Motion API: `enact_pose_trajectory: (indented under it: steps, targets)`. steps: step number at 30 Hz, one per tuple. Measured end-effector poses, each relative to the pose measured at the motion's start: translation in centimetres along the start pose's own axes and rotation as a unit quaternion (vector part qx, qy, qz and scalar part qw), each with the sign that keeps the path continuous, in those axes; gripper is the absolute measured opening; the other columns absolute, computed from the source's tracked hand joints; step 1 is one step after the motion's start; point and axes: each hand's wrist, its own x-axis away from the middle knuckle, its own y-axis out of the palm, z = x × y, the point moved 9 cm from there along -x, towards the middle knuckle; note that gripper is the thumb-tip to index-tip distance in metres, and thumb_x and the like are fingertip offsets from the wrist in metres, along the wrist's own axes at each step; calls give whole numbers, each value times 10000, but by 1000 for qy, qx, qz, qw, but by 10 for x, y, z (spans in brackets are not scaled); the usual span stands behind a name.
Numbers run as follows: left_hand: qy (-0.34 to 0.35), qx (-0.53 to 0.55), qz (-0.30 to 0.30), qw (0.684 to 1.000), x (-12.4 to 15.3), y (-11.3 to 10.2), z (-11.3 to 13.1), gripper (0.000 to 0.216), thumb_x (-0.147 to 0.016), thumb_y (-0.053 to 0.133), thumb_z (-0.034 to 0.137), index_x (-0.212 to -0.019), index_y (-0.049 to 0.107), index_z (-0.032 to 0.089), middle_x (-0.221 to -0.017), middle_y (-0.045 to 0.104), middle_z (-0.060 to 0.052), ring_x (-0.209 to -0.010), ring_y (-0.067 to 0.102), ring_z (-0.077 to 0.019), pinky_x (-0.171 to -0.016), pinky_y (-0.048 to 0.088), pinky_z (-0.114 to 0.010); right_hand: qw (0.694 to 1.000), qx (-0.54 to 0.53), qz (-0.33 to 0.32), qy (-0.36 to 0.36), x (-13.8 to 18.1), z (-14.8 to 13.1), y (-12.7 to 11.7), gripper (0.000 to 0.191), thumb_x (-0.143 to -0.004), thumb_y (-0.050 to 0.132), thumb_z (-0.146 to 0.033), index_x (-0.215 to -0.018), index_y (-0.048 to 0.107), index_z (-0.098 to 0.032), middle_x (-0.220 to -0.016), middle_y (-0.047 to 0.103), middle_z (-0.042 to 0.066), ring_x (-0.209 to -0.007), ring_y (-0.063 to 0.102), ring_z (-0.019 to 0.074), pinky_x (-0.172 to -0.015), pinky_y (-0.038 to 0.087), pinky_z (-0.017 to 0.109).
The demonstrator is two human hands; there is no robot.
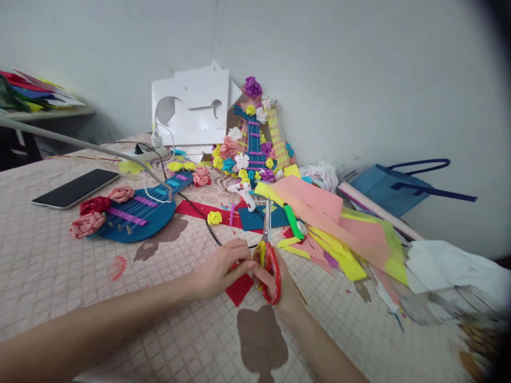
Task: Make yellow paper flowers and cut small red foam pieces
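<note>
My right hand (271,274) is closed around red-handled scissors (273,271), their narrow blades pointing away from me. Beside it, my left hand (227,266) has its fingers pinched, with the fingertips of both hands meeting. A piece of red paper (239,290) shows between the left thumb and fingers and hangs down below them. Something yellow lies against the scissor handles; I cannot make out whether it is part of them. Ahead of the hands are a yellow paper flower (214,217), a white glue gun (243,194) and a green cutter (294,221).
A blue paper guitar (139,215) with paper flowers lies at left, near a tablet (75,188) and power strip (146,154). Flower-decorated guitars (255,141) lean against the wall. Crepe paper (339,221) and a blue bag (389,186) are at right. A black cable (203,218) crosses the table.
</note>
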Motion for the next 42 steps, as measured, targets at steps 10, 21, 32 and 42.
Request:
enact_pose_trajectory:
  steps: [10, 21, 32, 42]
  targets:
    - [-7, -77, 94, 993, 0, -25, -4, 327, -942, 332, 241, -630, 412, 183, -647, 467, -1, -649, 453, -145, -650, 367, -275, 999, -28, -21, 10, 4, -7, 8, 258, -764, 691, -309, -848, 465, -218, -625, 487, -78, -444, 412, 50, -424, 322, 178]
    - [-97, 0, 163, 982, 3, -46, -36, 114, -815, 573, 203, -890, 645, 155, -839, 653, -49, -724, 574, -146, -645, 425, -249, 999, -30, 1, 28, 3, -1, -1, 251, -781, 676, -337, -875, 477, -214, -605, 493, -76, -447, 432, 47, -402, 304, 162]
    - [-42, 91, 15, 995, 5, -12, -11, 188, -887, 526, 242, -920, 694, 165, -829, 637, -57, -740, 565, -141, -654, 440, -252, 1000, -18, -5, 22, 2, 1, 0, 300, -744, 704, -355, -859, 467, -212, -612, 481, -79, -441, 433, 51, -415, 342, 175]
    - [112, -63, 20, 991, 7, -17, 18, 164, -911, 458, 153, -903, 621, 158, -860, 589, -66, -835, 527, -162, -767, 414, -298, 999, -17, -32, 9, 1, 2, 4, 283, -751, 706, -327, -858, 469, -217, -597, 490, -81, -431, 441, 55, -400, 341, 172]
